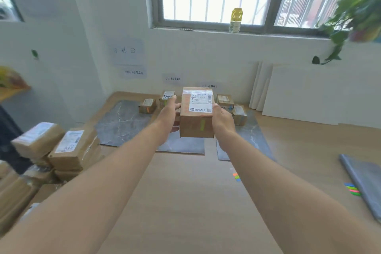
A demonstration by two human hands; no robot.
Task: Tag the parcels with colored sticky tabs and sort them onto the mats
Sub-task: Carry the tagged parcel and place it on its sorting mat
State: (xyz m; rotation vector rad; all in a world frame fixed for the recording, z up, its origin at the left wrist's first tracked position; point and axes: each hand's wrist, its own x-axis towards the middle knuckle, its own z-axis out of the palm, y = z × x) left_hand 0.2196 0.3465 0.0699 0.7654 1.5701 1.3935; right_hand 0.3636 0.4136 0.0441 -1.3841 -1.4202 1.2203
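Observation:
Both arms reach forward over the wooden table. A brown cardboard parcel (195,123) with a white shipping label on top and a green tab on its near face is held above the middle grey mat (183,146). My left hand (168,115) presses its left side, my right hand (223,119) its right side. Small parcels stand at the back of the mats: one with an orange tab (147,106) on the left mat (121,123), another (167,97) behind my left hand, two (239,113) on the right mat (253,136). Colored sticky tabs (353,188) lie at the right.
A stack of untagged parcels (70,148) stands at the table's left edge. More tabs (236,176) lie near the middle. A grey folded sheet (365,179) lies at the right. White boards (309,95) lean on the wall. Paper labels hang above the mats.

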